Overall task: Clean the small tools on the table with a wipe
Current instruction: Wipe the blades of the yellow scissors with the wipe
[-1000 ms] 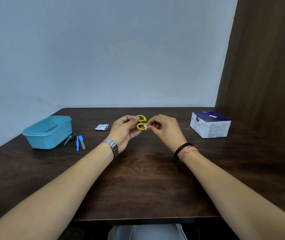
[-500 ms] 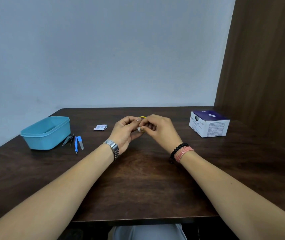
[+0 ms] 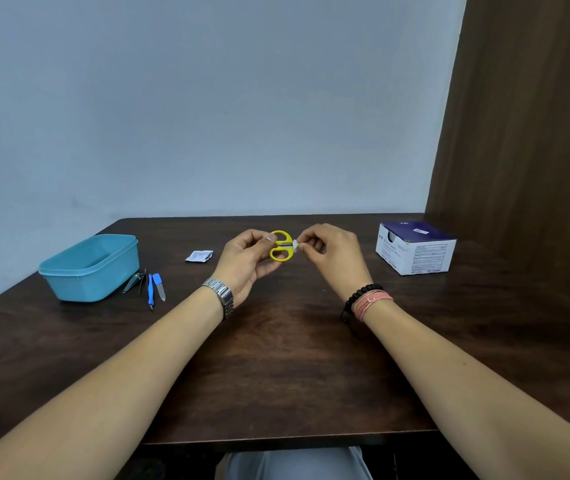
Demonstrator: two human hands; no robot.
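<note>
Dark wooden surface (image 3: 276,358) lies bare between and below the two forearms, and also between the hands and the white-and-purple cardboard box (image 3: 415,251) at far right. Left side crowded: light blue plastic tub (image 3: 89,268), with a nail clipper (image 3: 134,281), blue-handled pick (image 3: 150,291) and blue-capped nail file (image 3: 159,286) just beside it. A small torn white sachet (image 3: 199,255) lies between those tools and the hands; brown wood panel (image 3: 526,133) walls the right.

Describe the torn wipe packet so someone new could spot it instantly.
Start at the teal tub on the left of the dark table. Right of it, short of the left hand holding the yellow scissors, lies the wipe packet. It is the only flat white paper item; the tools by the tub are metal and blue.
</note>
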